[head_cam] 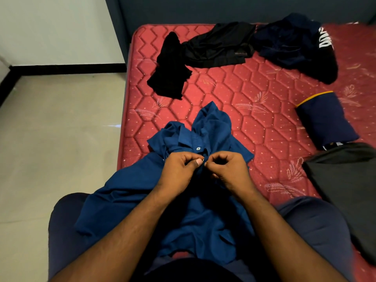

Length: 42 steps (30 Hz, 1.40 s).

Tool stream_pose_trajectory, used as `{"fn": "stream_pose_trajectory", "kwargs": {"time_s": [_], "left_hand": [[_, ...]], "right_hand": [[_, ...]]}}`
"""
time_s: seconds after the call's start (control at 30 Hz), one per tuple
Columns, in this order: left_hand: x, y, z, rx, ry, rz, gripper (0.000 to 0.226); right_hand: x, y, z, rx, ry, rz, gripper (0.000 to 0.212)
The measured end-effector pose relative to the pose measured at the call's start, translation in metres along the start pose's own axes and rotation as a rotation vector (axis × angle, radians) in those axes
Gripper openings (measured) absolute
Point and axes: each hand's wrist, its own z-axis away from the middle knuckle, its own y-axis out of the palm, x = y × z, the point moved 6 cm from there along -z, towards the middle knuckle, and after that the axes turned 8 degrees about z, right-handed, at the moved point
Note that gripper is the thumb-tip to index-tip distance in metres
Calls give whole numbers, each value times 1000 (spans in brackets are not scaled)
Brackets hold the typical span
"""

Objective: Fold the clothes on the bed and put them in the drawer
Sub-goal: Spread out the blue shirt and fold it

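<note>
A blue button-up shirt (211, 127) lies crumpled at the near edge of the red quilted mattress (254, 92) and drapes over my lap. My left hand (179, 167) and my right hand (227, 167) meet at its placket just below the collar. Both pinch the fabric there with curled fingers, right under a white button (198, 148). Unfolded dark clothes lie further up the bed: a black garment (171, 66), a black one beside it (219, 45) and a navy one with white lettering (295, 43).
A folded navy garment with a yellow stripe (325, 119) rests at the right, with a dark grey garment (350, 186) spread nearer me. Beige tiled floor (61, 129) lies left of the bed, and a dark headboard stands at the back. No drawer is in view.
</note>
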Motion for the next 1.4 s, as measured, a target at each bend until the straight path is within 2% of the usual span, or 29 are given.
{"fn": "stream_pose_trajectory", "kwargs": {"time_s": [0.1,0.2,0.33,0.5,0.57,0.67,0.77,0.83,0.9,0.97,1.0,1.03,1.1,1.17,1.23,1.3,1.37,1.4], "left_hand": [[4,4,0,-12,3,3,20],[8,1,0,-98,19,14,19],[14,-5,-4,-209,42,-51,21],[18,-3,-2,-271,93,-128,15],[18,-3,-2,-263,109,-132,14],[15,-4,-2,-266,134,-135,16],[17,-5,-5,-221,74,-115,16],[20,-6,-8,-179,-14,13,17],[23,-8,-8,-186,-105,178,18],[26,-9,-7,-199,-171,293,15],[27,-10,-7,-191,-182,305,15],[26,-11,-7,-172,-179,294,15],[21,-12,-9,-127,-136,239,17],[9,-10,-9,-66,-42,124,21],[-6,-5,-5,5,95,30,18],[-13,-2,-3,115,195,-59,16],[0,-7,-10,180,215,-342,40],[11,-15,-14,159,163,-511,43]], "right_hand": [[-1,5,0,-29,-19,22,21],[-5,11,-1,-42,-10,9,21],[-9,17,-2,-47,7,17,17],[-6,15,-3,-91,3,94,14],[-2,17,-3,-57,51,19,17],[0,21,-3,50,194,-251,17],[-8,25,-6,131,328,-377,15],[-11,22,-10,64,211,-281,12],[-2,13,-11,-58,-132,36,9],[7,14,-4,-110,-516,411,10],[10,16,-2,-114,-624,540,12],[10,16,-2,-111,-662,624,16],[12,14,-8,-106,-618,694,18],[14,9,-14,-100,-501,572,16],[14,4,-21,-67,-298,249,15],[10,1,-26,-70,-106,-55,23],[4,-4,-25,-122,-62,-175,25],[0,-7,-23,-132,-116,-116,20]]}}
